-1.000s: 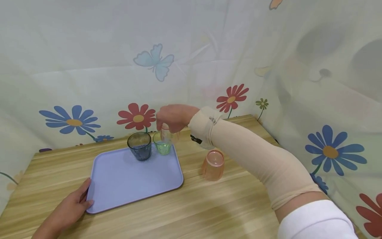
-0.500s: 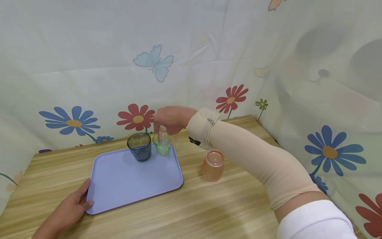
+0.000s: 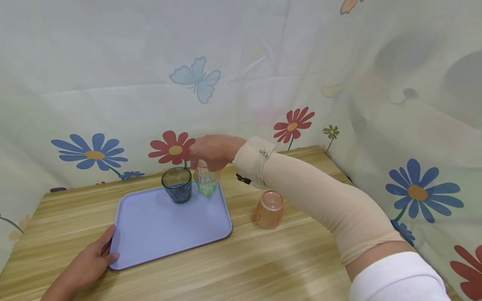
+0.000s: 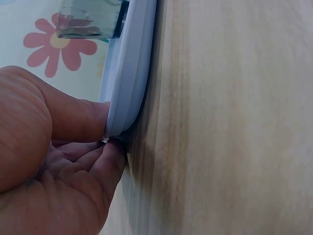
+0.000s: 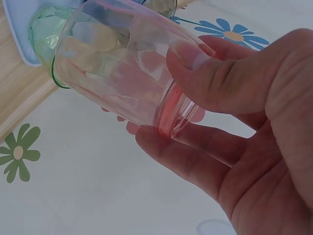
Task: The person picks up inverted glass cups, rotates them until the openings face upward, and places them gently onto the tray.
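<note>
My right hand (image 3: pixel 212 151) grips a clear pink cup (image 5: pixel 117 68) near its base, above the back right corner of the blue tray (image 3: pixel 162 230). The pink cup's rim points down toward a green cup (image 3: pixel 207 189) on the tray; in the head view the two overlap, and I cannot tell whether they touch. A dark grey cup (image 3: pixel 178 191) stands upright just left of the green one. My left hand (image 3: pixel 88 261) pinches the tray's front left edge, thumb on top and fingers below, as the left wrist view shows.
An orange-pink cup (image 3: pixel 270 212) sits upside down on the wooden table (image 3: pixel 211 271), right of the tray. A flowered cloth wall (image 3: pixel 244 113) rises behind the table and along its right side.
My right hand has shifted slightly left and down, bringing the pink cup over the green one. The left hand and the tray have stayed in place.
</note>
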Action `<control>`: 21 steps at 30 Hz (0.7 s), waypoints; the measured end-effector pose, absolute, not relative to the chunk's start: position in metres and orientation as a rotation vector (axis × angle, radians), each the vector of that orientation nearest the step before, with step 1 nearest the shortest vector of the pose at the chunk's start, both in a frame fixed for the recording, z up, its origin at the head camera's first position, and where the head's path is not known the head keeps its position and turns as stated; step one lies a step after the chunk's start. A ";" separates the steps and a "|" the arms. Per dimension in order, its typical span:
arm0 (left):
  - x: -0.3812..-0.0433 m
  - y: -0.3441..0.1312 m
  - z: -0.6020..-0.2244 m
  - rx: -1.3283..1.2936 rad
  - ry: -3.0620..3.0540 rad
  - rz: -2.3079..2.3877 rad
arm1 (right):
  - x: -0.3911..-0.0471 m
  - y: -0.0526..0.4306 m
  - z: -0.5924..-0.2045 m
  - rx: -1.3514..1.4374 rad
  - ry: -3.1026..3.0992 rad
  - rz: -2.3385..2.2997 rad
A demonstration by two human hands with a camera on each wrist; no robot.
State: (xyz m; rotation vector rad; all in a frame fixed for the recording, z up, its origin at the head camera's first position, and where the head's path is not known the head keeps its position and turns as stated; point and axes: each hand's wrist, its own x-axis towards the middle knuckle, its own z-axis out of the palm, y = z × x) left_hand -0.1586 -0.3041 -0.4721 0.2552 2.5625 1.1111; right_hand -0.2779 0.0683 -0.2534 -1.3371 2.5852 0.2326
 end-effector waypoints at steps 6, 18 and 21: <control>-0.159 -0.304 -0.472 0.252 2.560 1.108 | -0.276 0.064 -0.254 -1.353 2.577 0.252; -0.155 -0.302 -0.468 0.253 2.564 1.108 | -0.273 0.057 -0.257 -1.373 2.558 0.245; -0.158 -0.300 -0.469 0.256 2.576 1.101 | -0.272 0.058 -0.255 -1.359 2.560 0.228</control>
